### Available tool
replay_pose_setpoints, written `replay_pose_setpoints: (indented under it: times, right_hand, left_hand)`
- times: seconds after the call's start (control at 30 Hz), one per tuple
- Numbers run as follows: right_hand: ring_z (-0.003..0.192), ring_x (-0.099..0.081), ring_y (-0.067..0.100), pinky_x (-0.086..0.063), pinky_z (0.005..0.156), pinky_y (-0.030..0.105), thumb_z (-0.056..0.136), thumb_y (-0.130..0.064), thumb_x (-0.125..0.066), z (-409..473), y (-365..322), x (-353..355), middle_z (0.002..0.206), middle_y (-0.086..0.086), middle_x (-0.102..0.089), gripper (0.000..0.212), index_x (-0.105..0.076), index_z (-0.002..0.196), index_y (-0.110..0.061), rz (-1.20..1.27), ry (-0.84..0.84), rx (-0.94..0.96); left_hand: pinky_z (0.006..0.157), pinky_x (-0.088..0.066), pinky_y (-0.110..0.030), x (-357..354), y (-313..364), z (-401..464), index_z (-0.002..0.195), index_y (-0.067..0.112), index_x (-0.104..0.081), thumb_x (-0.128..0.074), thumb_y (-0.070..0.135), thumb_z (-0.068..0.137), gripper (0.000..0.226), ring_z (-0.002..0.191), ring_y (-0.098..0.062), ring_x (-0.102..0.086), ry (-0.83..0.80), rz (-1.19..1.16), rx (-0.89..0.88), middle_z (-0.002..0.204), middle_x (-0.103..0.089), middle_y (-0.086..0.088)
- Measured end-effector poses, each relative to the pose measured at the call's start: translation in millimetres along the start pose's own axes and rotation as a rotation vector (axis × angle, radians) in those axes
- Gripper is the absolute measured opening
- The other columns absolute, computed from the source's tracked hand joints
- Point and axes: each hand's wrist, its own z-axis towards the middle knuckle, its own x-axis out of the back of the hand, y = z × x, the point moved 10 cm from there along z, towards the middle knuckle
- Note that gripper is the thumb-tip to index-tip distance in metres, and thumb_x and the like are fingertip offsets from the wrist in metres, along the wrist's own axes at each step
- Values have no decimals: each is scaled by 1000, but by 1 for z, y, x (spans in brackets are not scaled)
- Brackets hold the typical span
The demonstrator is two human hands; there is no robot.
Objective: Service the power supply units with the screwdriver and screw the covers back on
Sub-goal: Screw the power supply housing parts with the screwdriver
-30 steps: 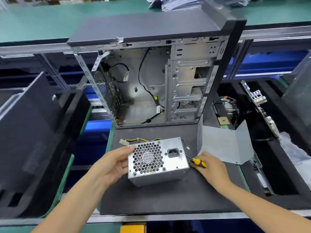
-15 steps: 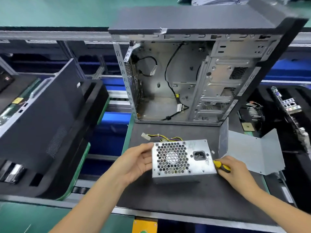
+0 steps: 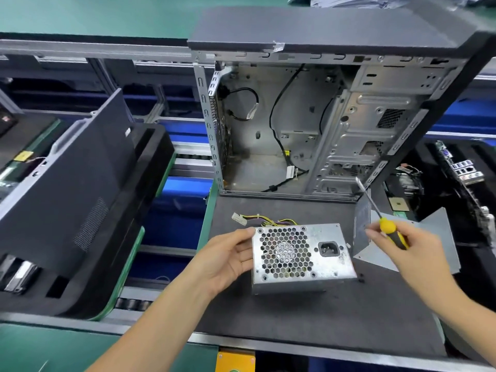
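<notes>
1. Chassis (image 3: pixel 308 124), opened and upright, stands at 12 o'clock on the mat (image 3: pixel 322 318).
2. Power supply unit (image 3: pixel 300 253) sits mid-mat: a rigid steel box, probably heavy with sharp edges; best gripped by opposite side walls, not the fan grille.
3. Left hand (image 3: pixel 228 259) clasps its 9 o'clock wall.
4. Right hand (image 3: pixel 413 253), at 3 o'clock, pinches the screwdriver (image 3: pixel 381 218), tip raised clear.

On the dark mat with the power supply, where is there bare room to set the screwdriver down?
The widest bare patch of mat runs between the power supply and the near edge. A narrower strip lies between the unit's cables and the open case. The right side is crowded by the bent metal cover and the right hand.
</notes>
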Motion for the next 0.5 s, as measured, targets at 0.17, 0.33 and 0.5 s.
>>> replay_pose_setpoints:
  times: [0.17, 0.33, 0.5]
  right_hand:
    - [54, -48, 12, -41, 52, 19, 78, -28, -75, 13, -110, -56, 62, -2, -62, 9, -71, 77, -35, 54, -180, 241]
    - [59, -46, 18, -43, 61, 37, 83, -30, -73, 9, -138, -136, 60, 3, -56, 18, -72, 82, -12, -91, -408, 389]
    - [70, -55, 18, -47, 67, 44, 82, -27, -73, 14, -129, -147, 74, -3, -62, 14, -71, 82, -13, -105, -414, 392]
  left_hand:
    - [73, -61, -41, 0, 1, -1, 110, -7, -66, -67, 11, 77, 38, 94, -33, -73, -5, -1, -3, 109, -70, -27]
    - [67, -62, -42, 0, 4, -1, 89, -1, -71, -65, 6, 81, 12, 80, -31, -74, 15, -7, -30, 93, -72, -24]
    - [71, -62, -41, 3, 5, 1, 93, 0, -71, -58, 4, 93, 14, 85, -32, -74, 37, 24, -39, 100, -71, -26]
